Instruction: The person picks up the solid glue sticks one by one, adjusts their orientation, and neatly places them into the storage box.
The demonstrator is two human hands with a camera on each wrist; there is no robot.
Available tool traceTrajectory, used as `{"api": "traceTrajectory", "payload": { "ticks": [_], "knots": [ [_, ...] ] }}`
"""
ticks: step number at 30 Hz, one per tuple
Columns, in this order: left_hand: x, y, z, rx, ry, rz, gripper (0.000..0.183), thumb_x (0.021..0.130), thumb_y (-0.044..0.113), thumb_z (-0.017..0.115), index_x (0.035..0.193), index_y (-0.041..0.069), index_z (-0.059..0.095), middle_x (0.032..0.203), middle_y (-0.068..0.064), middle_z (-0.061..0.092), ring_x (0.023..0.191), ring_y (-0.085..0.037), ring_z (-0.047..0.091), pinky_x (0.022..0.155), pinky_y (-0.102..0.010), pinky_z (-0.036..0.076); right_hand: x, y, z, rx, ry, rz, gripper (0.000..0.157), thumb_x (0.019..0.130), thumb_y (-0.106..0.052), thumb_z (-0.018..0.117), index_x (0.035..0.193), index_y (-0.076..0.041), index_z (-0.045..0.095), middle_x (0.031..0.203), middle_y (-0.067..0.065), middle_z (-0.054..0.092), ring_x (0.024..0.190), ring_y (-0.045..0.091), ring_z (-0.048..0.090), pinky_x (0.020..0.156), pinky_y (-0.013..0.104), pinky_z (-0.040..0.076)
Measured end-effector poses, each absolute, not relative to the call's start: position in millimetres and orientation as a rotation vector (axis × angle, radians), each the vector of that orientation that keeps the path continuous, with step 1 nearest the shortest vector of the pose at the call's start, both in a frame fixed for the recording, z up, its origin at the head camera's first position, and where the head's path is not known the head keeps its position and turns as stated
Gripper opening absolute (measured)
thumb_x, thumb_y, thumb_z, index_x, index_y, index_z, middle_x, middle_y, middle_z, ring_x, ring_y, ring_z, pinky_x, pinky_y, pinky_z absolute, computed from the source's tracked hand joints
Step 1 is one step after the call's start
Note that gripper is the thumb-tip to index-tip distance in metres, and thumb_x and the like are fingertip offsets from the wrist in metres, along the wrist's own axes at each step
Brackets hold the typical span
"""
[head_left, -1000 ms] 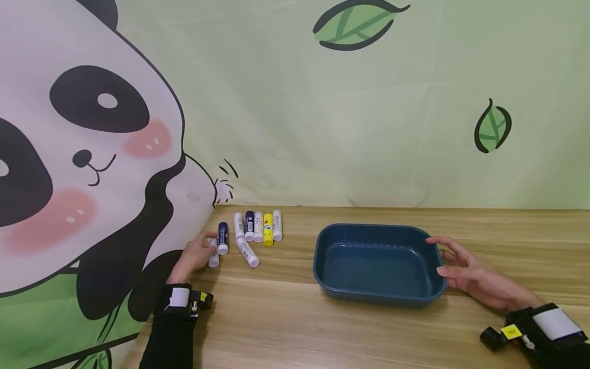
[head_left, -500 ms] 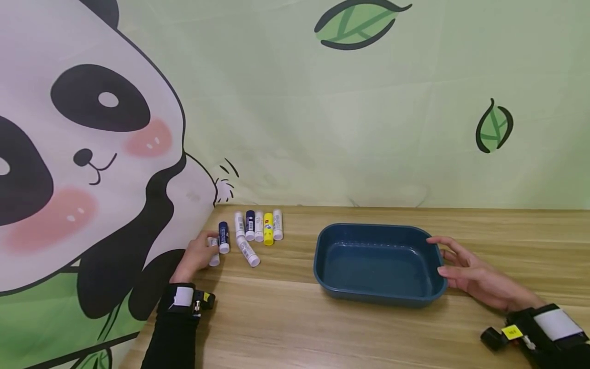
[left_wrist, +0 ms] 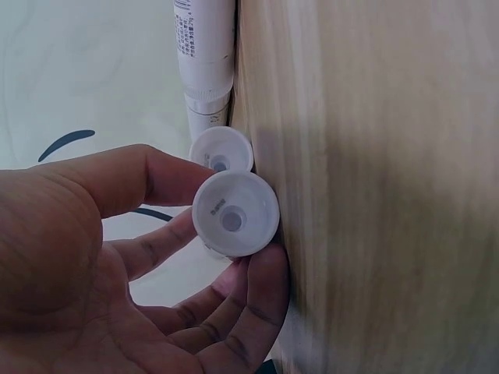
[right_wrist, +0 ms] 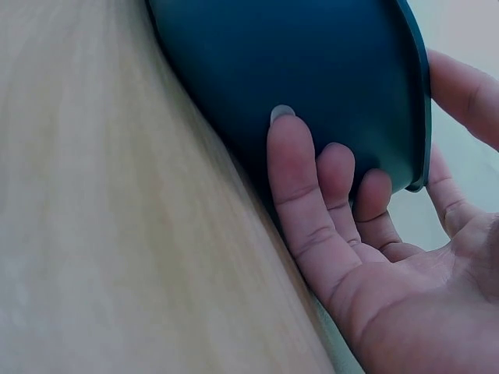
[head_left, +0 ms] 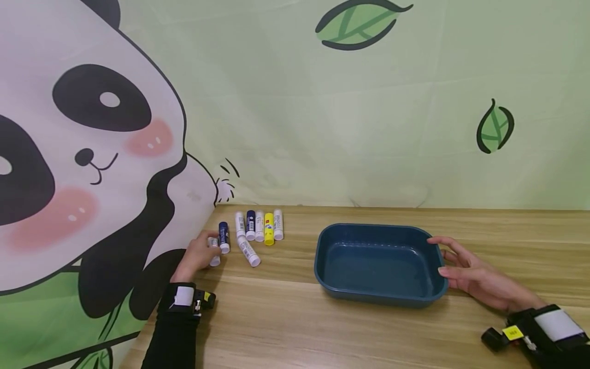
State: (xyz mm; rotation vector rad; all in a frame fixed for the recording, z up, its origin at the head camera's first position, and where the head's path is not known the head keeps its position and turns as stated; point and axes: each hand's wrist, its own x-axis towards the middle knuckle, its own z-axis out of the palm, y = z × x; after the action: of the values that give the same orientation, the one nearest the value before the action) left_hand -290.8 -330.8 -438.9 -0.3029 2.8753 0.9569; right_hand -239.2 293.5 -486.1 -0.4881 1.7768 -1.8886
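White tube (head_left: 214,260) lies at the left of the table (head_left: 286,328), pinched between the fingers (left_wrist: 267,288) of the left hand (head_left: 198,253); dark blue tube (head_left: 224,237) just beside it. Next, a slanted tube (head_left: 249,252) lies before a five-tube row (head_left: 269,229). Well apart, rightward: teal tray (head_left: 378,271), its right end touched by the right hand (head_left: 477,279), thumb and forefinger spread wide

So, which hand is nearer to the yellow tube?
Left. The left hand pinches a white tube, to the left of the yellow tube with other tubes between; the right hand is farther away, touching the right end of the blue tray.
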Motion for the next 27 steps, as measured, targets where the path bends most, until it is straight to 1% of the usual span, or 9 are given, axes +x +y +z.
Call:
{"api": "traceTrajectory", "payload": {
  "ticks": [4,7,14,20,22,27],
  "knots": [
    [-290.9,-330.8,-438.9,-0.31,2.869,0.961,0.057,0.098,0.008,0.059,0.15,-0.005,0.041,0.128,-0.034,0.054,0.09,-0.034,0.059,0.067,-0.034,0.05,-239.0,294.2,-485.6,-0.485,1.782,-1.885,0.057,0.109,-0.008,0.047,0.158,-0.029,0.027,0.165,0.017,-0.01,0.127,0.0,0.047,0.098,0.038,0.053],
    [-290.8,-331.1,-438.8,-0.306,2.873,0.952,0.057,0.098,0.007,0.059,0.151,-0.006,0.041,0.13,-0.035,0.054,0.093,-0.035,0.059,0.069,-0.035,0.05,-239.0,294.4,-485.7,-0.49,1.781,-1.885,0.057,0.109,-0.008,0.046,0.159,-0.028,0.026,0.165,0.016,-0.009,0.128,0.0,0.046,0.098,0.038,0.053],
    [-291.1,-331.1,-438.8,-0.299,2.877,0.948,0.057,0.098,0.007,0.057,0.151,-0.007,0.04,0.138,-0.038,0.051,0.103,-0.04,0.057,0.079,-0.041,0.051,-239.1,294.2,-486.0,-0.488,1.769,-1.895,0.057,0.109,-0.008,0.046,0.159,-0.028,0.027,0.164,0.015,-0.007,0.127,0.003,0.048,0.098,0.039,0.054],
    [-293.3,-331.9,-439.8,-0.323,2.874,0.943,0.057,0.099,0.008,0.056,0.152,-0.006,0.04,0.14,-0.037,0.05,0.104,-0.04,0.057,0.078,-0.04,0.05,-238.9,294.1,-486.4,-0.488,1.765,-1.899,0.056,0.109,-0.007,0.046,0.158,-0.029,0.028,0.164,0.015,-0.008,0.127,0.003,0.048,0.097,0.038,0.054],
    [-294.4,-332.4,-440.2,-0.338,2.871,0.946,0.057,0.099,0.008,0.056,0.152,-0.006,0.04,0.141,-0.037,0.05,0.105,-0.04,0.057,0.078,-0.039,0.05,-239.1,293.9,-487.1,-0.504,1.763,-1.9,0.056,0.109,-0.007,0.045,0.158,-0.029,0.028,0.163,0.017,-0.008,0.128,0.004,0.048,0.097,0.038,0.054],
    [-296.6,-333.3,-440.3,-0.372,2.863,0.975,0.057,0.098,0.007,0.054,0.152,-0.005,0.04,0.143,-0.037,0.047,0.109,-0.041,0.056,0.077,-0.038,0.051,-239.0,293.4,-486.6,-0.506,1.763,-1.9,0.056,0.109,-0.007,0.045,0.158,-0.03,0.028,0.163,0.016,-0.006,0.128,0.006,0.049,0.097,0.038,0.054]
  ]
}}
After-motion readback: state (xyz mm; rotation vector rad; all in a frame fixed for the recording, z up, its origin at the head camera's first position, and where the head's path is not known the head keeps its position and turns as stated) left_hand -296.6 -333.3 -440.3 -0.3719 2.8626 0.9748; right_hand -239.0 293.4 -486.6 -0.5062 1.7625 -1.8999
